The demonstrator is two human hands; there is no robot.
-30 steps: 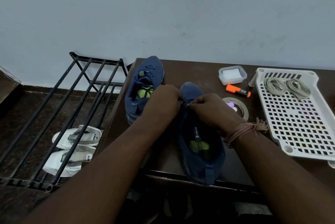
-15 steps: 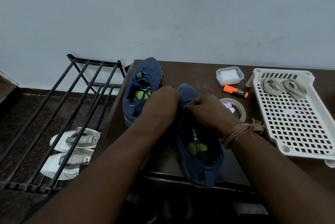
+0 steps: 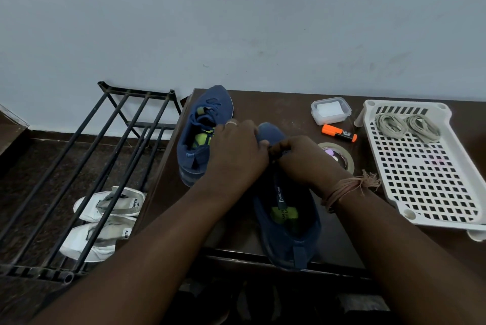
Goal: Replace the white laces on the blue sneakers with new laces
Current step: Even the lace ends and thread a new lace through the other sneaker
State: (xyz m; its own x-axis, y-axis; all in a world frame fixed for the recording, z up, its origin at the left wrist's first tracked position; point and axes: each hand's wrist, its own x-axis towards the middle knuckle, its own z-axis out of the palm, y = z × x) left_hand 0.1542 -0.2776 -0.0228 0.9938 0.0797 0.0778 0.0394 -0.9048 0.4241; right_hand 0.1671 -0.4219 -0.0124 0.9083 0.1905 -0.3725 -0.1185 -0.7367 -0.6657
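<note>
Two blue sneakers stand on the dark brown table. The far sneaker lies at the table's left edge with dark laces in it. The near sneaker points away from me, and its lacing area is hidden under my hands. My left hand curls over its front, with the thumb meeting my right fingers. My right hand pinches a short dark bit of lace between the two hands. Two coiled beige laces lie in the white tray.
A clear plastic box, an orange highlighter and a tape roll sit between the sneakers and the tray. A black metal shoe rack stands left of the table, with white sandals under it. A wall rises behind.
Both hands stay together over the near sneaker's front with only small finger movements. The sneakers, tray and laces have not moved.
</note>
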